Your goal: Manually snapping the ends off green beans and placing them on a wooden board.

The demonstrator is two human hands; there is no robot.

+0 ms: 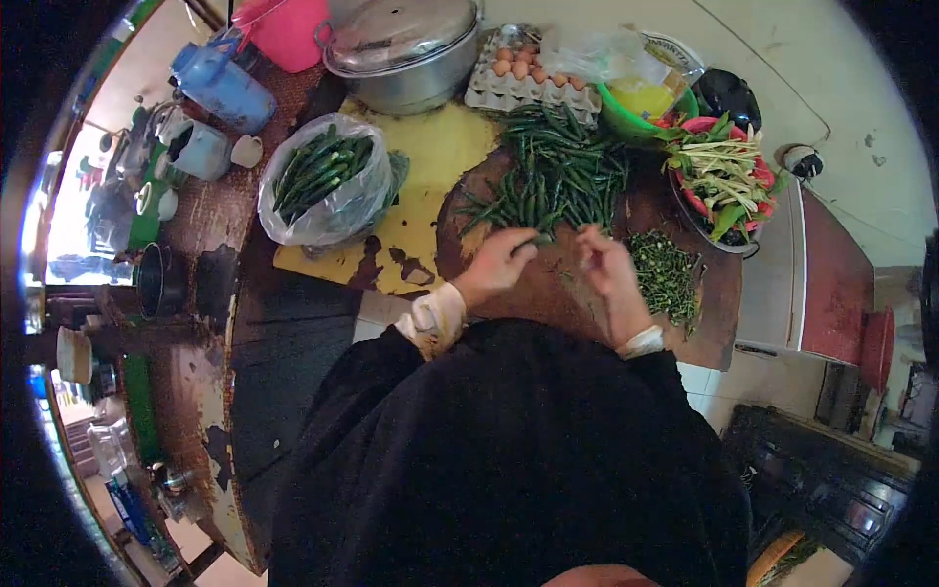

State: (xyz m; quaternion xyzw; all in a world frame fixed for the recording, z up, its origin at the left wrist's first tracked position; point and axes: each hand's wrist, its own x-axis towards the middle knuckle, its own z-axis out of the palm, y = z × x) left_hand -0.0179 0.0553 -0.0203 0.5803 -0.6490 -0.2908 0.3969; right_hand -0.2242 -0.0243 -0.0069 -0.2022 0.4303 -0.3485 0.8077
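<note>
My left hand is at the near edge of a heap of long green chilies, its thumb and fingers pinched on what looks like one green chili. My right hand is beside it, blurred, fingers bent close to the heap; whether it grips anything does not show. Both hands are over a worn brown tabletop. Right of my right hand lies a spread of small green stem pieces. To the left, an open clear plastic bag holds more green pods that look like chilies.
Behind the heap are a lidded aluminium pot, an egg tray with several brown eggs and a green basin. A red basket of leafy stalks stands at right. Left are a blue jug and a white cup.
</note>
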